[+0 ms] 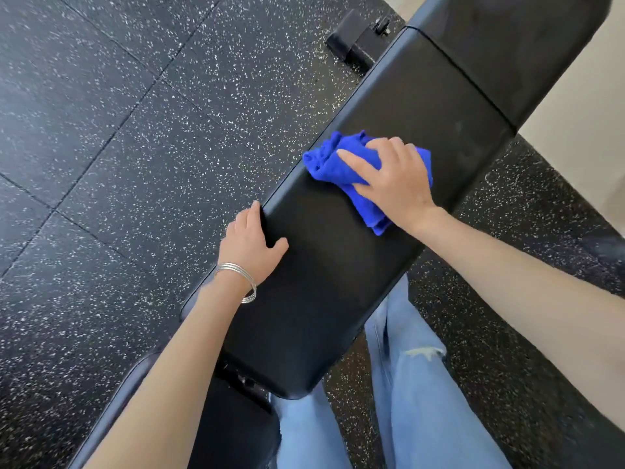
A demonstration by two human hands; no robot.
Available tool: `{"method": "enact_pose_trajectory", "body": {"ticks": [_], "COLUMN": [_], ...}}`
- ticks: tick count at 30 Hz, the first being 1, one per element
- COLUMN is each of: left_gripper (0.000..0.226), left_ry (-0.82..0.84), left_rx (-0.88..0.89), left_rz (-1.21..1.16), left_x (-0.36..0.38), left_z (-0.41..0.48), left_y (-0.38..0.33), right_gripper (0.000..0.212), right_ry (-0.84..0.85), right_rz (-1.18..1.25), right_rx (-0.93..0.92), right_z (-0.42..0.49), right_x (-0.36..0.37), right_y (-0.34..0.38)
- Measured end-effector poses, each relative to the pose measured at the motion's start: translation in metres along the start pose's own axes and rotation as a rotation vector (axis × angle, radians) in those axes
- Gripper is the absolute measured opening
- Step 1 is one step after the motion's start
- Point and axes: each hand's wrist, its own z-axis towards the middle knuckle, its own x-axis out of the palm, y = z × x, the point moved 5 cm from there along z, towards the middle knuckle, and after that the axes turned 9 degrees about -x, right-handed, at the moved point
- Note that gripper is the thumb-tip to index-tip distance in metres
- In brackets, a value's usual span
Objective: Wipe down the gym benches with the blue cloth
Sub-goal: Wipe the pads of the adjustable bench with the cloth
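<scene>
Speckled floor (135, 130) lay under the gym bench surface (321, 282); the grip of the right hand (395, 184) clamped the blue cloth (324, 165), the left hand (253, 245) clamped the surface edge.

nothing can be read: no text, label, brand or number shows on the black bench pad (324, 265), the blue cloth (338, 167) or the speckled floor (118, 147).
</scene>
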Motion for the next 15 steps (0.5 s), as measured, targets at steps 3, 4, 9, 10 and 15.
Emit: {"method": "enact_pose_trajectory", "body": {"ticks": [3,4,9,10,15], "left_gripper": [0.077,0.077,0.078,0.077,0.077], "left_ry": [-0.042,-0.053,-0.068,-0.074,-0.074], "left_rx": [0.016,0.018,0.009,0.023,0.022], "left_rz": [0.011,0.017,0.046,0.050,0.055], "left_x": [-0.001,-0.001,-0.003,-0.004,-0.004], "left_z": [0.006,0.009,0.021,0.023,0.032], "left_y": [-0.027,-0.035,-0.074,-0.080,-0.096], "right_gripper": [0.046,0.047,0.049,0.046,0.026], "right_ry": [0.085,0.118,0.090,0.069,-0.174], "right_rz": [-0.030,-0.008,0.111,0.115,0.211], "right_rx": [0.211,0.283,0.181,0.178,0.197], "right_z": [-0.021,-0.026,-0.028,-0.026,-0.034], "right_x": [-0.003,-0.004,-0.001,0.002,0.000], "right_y": [-0.069,-0.085,-0.083,-0.080,-0.037]}}
